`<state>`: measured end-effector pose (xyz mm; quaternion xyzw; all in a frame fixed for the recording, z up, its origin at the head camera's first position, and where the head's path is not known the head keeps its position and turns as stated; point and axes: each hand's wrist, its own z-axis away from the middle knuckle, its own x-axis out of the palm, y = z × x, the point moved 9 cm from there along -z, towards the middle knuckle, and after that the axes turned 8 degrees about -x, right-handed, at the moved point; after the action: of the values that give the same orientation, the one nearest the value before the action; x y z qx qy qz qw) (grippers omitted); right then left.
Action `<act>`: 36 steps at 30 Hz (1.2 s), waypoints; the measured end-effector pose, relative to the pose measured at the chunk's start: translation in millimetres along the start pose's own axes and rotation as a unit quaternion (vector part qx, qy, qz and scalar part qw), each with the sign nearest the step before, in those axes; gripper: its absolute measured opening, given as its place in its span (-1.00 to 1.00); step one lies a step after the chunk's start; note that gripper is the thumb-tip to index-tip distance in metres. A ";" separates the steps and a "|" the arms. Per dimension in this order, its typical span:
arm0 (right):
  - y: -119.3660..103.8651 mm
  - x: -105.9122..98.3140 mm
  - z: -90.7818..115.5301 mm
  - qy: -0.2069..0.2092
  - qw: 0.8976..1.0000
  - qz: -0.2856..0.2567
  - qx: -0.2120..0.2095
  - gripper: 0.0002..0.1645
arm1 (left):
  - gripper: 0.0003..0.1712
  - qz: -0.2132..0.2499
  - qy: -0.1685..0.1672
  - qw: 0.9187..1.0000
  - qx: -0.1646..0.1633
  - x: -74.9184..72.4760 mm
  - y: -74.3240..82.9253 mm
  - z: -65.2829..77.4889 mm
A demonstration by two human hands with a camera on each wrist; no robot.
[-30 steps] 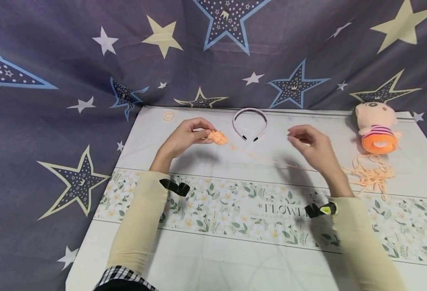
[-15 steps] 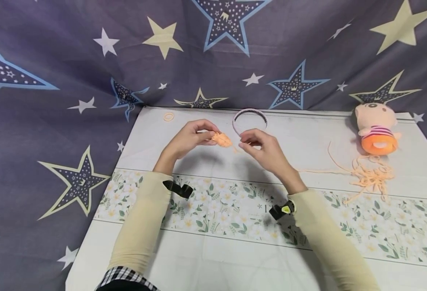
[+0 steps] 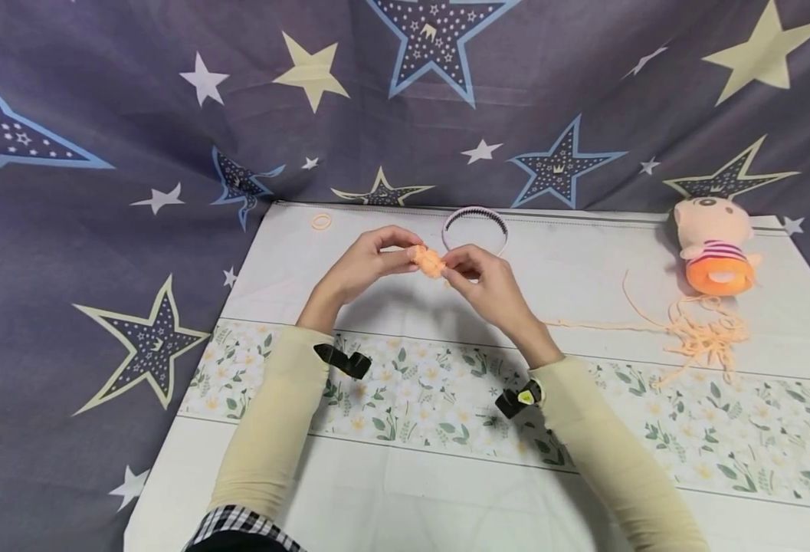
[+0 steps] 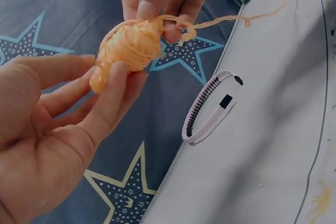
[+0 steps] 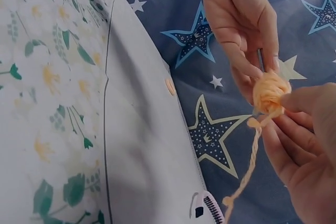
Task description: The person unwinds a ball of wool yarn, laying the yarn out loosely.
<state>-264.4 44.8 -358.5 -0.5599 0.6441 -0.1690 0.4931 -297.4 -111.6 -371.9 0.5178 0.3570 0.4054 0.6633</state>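
Above the table, both hands hold a small wound ball of orange yarn between them. My left hand pinches its left end between thumb and fingers. At the opposite end, my right hand grips the ball with thumb and fingertips, as the right wrist view also shows. A strand of yarn with small knots trails from the ball under the right hand. It runs across the table to a loose tangle of orange yarn on the right.
A pink headband with black teeth lies just behind the hands. A thin orange ring lies at the back left. The plush toy in a striped top sits at the back right, before a star-patterned curtain.
My right hand has moved left from beside the strand to the yarn ball and now grips it. The left hand has shifted slightly right with the ball.
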 end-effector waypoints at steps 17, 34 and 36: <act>-3.2 -0.3 -1.7 0.056 0.998 -0.038 0.012 -0.81 | -0.58 0.189 0.019 0.982 0.002 10.5 -8.0 -5.4; -11.9 1.3 -5.1 0.022 1.000 -0.007 -0.015 -0.87 | -0.63 0.129 0.023 0.991 0.010 9.6 -6.4 -6.2; -12.1 -3.4 -5.5 0.026 0.999 0.005 -0.017 -0.88 | -0.64 0.135 0.024 0.991 0.013 7.7 -5.1 -5.2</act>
<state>-262.6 42.2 -345.2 -0.5607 0.6622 -0.1700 0.4672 -297.9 -103.2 -378.4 0.5595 0.3052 0.4991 0.5871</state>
